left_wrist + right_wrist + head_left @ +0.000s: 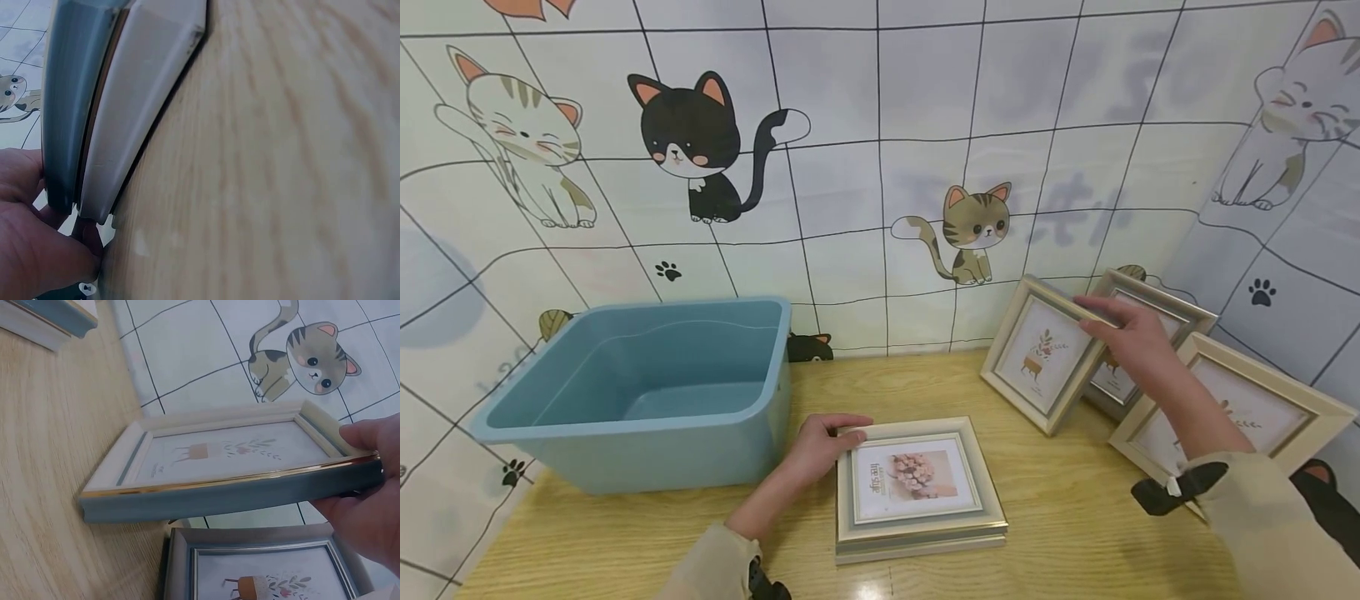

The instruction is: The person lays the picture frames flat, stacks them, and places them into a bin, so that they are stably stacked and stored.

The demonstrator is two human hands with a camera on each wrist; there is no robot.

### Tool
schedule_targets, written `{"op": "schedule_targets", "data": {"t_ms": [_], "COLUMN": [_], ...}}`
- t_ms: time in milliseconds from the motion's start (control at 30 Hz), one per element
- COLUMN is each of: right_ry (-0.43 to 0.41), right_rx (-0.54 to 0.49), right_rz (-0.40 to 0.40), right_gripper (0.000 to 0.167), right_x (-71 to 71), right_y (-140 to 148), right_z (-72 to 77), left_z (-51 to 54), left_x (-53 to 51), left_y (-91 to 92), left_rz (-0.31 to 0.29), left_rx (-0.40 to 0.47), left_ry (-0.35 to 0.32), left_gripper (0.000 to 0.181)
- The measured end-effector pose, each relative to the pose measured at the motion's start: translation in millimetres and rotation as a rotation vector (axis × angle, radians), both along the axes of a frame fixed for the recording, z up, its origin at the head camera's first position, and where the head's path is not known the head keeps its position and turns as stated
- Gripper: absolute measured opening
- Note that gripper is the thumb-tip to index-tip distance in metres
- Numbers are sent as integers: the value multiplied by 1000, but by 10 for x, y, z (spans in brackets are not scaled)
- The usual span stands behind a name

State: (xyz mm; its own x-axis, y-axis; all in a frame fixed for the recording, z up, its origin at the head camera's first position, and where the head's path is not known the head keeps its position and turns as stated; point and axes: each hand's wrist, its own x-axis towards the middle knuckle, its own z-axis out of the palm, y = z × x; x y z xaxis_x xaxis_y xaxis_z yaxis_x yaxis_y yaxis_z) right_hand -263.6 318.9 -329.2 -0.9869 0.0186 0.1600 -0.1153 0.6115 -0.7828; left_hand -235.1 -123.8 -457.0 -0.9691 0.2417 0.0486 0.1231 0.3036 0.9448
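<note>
Two cream picture frames lie stacked flat on the wooden table, the upper frame (917,479) bearing a pink flower picture. At their far left corner my left hand (816,442) grips the stack, with the thumb on the upper frame and a finger along the far edge. My right hand (1131,337) holds the top edge of a tilted cream picture frame (1041,354), its thumb in front and fingers behind. A greyish picture frame (269,540) stands behind that one. Partly covered by my right forearm, another cream frame (1262,404) leans at the right.
A blue plastic tub (632,450) stands on the table (1060,517) at the left, with its inside visible. Behind everything rises a wall covering (842,183) printed with cats and grid lines, which continues round the right corner.
</note>
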Motion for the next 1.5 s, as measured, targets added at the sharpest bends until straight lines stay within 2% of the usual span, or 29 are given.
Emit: {"op": "schedule_targets", "data": {"t_ms": [433, 733, 933, 1033, 1133, 1267, 1433, 1500], "right_ry": [-20, 25, 71, 81, 81, 67, 63, 64], "right_rx": [-90, -230, -258, -321, -416, -550, -759, -811], "right_rz": [-42, -18, -1, 22, 55, 107, 222, 270], "right_gripper": [54, 42, 43, 41, 41, 41, 36, 35], "right_x": [95, 192, 300, 365, 426, 497, 578, 609], "right_y": [-62, -61, -113, -149, -191, -253, -350, -397], "right_z": [-32, -50, 22, 64, 101, 143, 150, 138], "left_z": [16, 37, 39, 58, 107, 211, 403, 480], "left_x": [4, 17, 12, 4, 19, 54, 122, 153], "left_y": [21, 25, 18, 3, -17, -13, 39, 67], "left_rz": [24, 16, 86, 133, 155, 142, 82, 49], "left_rx": [29, 18, 27, 40, 27, 5, 23, 42], "left_ry": [-9, 5, -12, -5, 15, 70, 161, 207], "left_gripper": [21, 21, 24, 26, 28, 27, 28, 30]}}
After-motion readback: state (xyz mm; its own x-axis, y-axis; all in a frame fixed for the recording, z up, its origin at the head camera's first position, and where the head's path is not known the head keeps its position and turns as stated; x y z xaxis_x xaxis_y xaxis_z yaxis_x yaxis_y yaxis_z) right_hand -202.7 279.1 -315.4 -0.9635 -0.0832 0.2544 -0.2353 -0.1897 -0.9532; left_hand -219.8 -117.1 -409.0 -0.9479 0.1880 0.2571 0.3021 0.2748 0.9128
